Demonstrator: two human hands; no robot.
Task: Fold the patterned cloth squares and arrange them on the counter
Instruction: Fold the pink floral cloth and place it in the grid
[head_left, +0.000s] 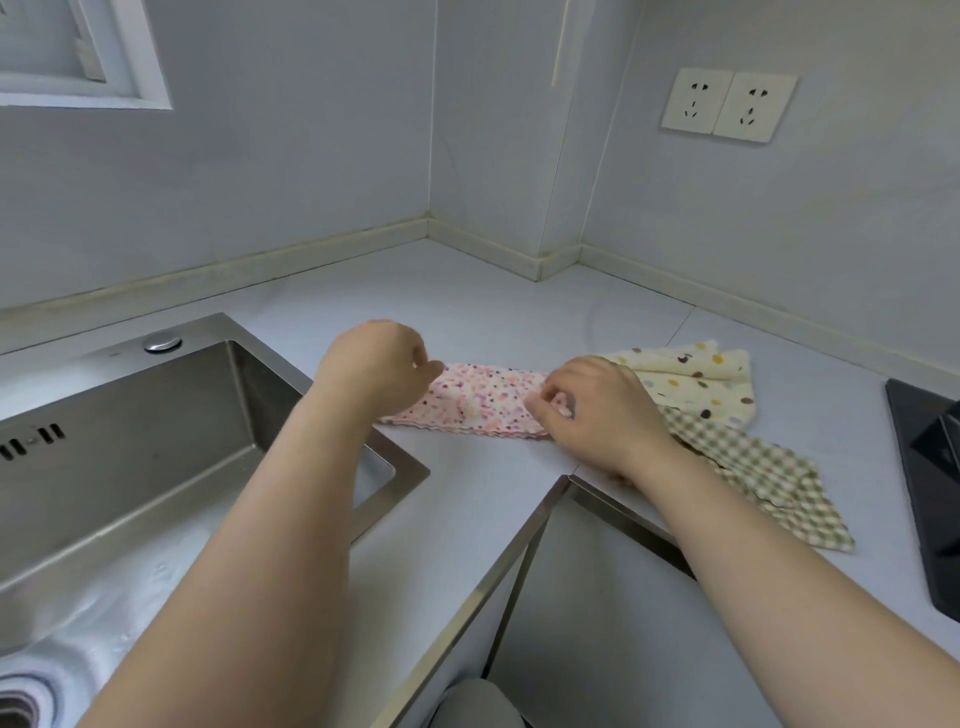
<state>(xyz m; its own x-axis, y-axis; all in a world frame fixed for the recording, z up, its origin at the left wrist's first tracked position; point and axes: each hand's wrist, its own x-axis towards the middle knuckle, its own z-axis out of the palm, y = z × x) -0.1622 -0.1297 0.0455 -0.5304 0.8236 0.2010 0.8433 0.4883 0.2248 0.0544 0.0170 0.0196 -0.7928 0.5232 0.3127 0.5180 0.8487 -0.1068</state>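
Centrally on the pale counter (493, 306), a pink spotted cloth (488, 402) is laid out as a long, narrow folded strip, its scalloped edges stacked along the near side. Its left end is met by the left hand (376, 364), whose fingers are curled in, with thumb and forefinger closed on the strip's far left corner (the contact itself is partly hidden by the back of the hand). The right end is pinched by the right hand (597, 410), fingers bent down and gathered on the fabric, with the heel of the hand low over the counter.

Just beyond the right hand, a cream dotted cloth (691, 379) is seen loosely rumpled, and a green checked cloth (769, 478) is spread beside it toward the counter's near edge; the two overlap, and the right wrist lies over the checked one.

To the left, a steel sink (156, 441) is set into the counter, its corner close to the pink strip's left end. A double wall socket (727, 104) is mounted on the right wall, and a dark appliance (930, 467) is cut off by the right edge.
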